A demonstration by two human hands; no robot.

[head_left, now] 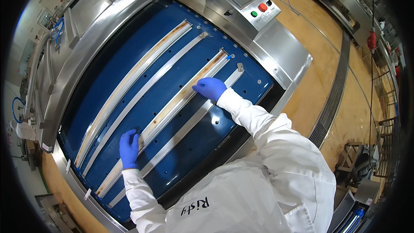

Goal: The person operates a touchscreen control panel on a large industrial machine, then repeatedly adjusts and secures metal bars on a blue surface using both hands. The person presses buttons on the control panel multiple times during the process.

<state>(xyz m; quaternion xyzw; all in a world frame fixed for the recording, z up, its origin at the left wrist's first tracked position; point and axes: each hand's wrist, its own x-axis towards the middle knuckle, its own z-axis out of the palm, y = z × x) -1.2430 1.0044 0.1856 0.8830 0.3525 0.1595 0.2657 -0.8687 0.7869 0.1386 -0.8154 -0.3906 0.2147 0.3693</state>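
Both my hands wear blue gloves and rest on a long brown-stained sealing bar (172,108) that lies across the blue bed (129,73) of a steel machine. My left hand (129,148) lies flat on the bar's near-left stretch, fingers together. My right hand (210,88) presses on the bar further right, fingers curled over its edge. A plain metal strip (189,123) runs just below that bar. Another stained bar (133,77) and a second metal strip (151,88) lie parallel above. White coat sleeves cover my forearms.
A control box (243,0) with a small screen, a green button and a red button stands at the machine's upper right. The steel frame (280,56) surrounds the bed. A floor drain grate (334,95) crosses the tan floor to the right. More steel equipment lines the far right.
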